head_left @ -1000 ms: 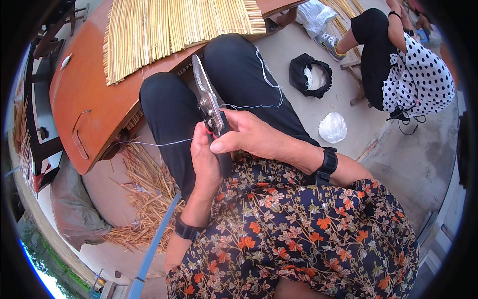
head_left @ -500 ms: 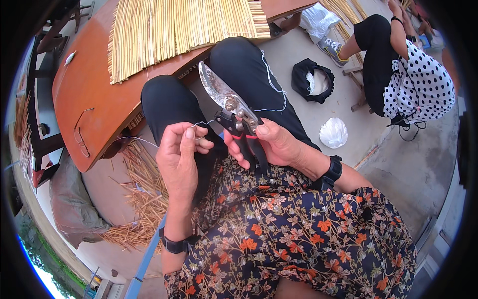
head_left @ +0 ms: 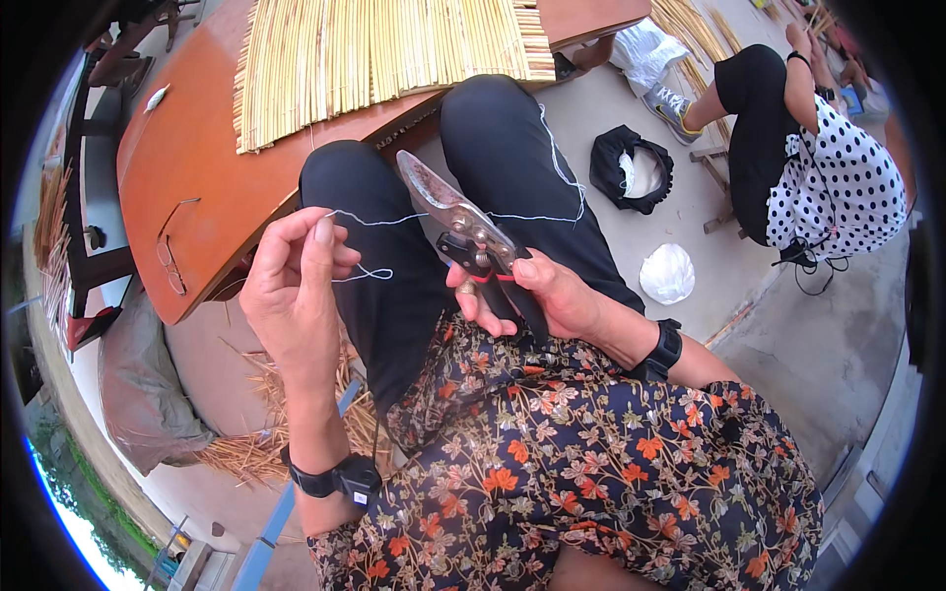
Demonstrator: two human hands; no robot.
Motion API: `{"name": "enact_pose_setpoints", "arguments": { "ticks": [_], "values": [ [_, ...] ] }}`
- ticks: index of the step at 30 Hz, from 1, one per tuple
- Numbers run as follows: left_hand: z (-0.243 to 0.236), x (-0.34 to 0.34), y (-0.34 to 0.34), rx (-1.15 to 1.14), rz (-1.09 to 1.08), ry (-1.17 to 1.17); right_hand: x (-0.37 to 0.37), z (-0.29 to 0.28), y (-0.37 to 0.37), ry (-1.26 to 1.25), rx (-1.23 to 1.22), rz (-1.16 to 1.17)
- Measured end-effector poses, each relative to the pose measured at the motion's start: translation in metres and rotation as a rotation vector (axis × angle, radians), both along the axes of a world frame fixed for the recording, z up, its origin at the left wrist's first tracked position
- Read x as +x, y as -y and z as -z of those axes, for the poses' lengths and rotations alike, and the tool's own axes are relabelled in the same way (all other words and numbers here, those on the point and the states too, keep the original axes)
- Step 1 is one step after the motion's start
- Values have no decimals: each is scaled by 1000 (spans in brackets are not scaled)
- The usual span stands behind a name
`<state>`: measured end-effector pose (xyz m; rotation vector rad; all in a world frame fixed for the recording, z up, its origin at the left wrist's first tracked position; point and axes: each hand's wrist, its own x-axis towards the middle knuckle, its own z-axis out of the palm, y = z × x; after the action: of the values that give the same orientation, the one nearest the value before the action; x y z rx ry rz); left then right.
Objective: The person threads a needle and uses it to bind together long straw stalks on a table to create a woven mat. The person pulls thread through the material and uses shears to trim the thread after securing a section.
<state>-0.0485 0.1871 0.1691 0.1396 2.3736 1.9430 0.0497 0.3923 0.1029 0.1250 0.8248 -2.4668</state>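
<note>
Over my lap, my right hand [head_left: 527, 295] grips pruning shears [head_left: 461, 219] with black-and-red handles and worn metal blades pointing up and left. My left hand [head_left: 301, 271] pinches a thin white string [head_left: 394, 221] between thumb and fingertips. From there the string runs right, past the shears, to my right thigh, where it trails up the black trouser leg. A short looped end [head_left: 370, 274] hangs out beside my left fingers. Beyond my knees lies a mat of straw-coloured stalks [head_left: 384, 59] on the reddish-brown table [head_left: 207, 128].
Eyeglasses [head_left: 169, 251] and a small white bobbin [head_left: 156, 98] lie on the table. Loose cut stalks [head_left: 266, 433] cover the floor at left. To the right are a black bag [head_left: 631, 169], a white round bundle [head_left: 667, 274] and a seated person in a polka-dot top [head_left: 838, 187].
My left hand has moved left and slightly up, away from the shears, drawing the string out longer between them. A looped end now shows below it. The shears stay in my right hand.
</note>
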Motion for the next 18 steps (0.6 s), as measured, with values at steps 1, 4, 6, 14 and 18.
{"name": "enact_pose_setpoints", "arguments": {
  "ticks": [1,4,6,14,18],
  "values": [
    [-2,-1,0,-31,-19,-24,0,-1,-1,-26,63,-22],
    [-6,-7,7,-189,32,-138,-2,-8,-1,-48,188,-66],
    [-10,-10,5,-219,46,-169,-2,-8,0,-62,246,-83],
    [-13,-13,-5,-294,49,-298,-8,-19,3,-155,406,-146],
    [-11,-15,-3,56,40,-7,-6,-13,4,-215,339,-106]
  ]
}}
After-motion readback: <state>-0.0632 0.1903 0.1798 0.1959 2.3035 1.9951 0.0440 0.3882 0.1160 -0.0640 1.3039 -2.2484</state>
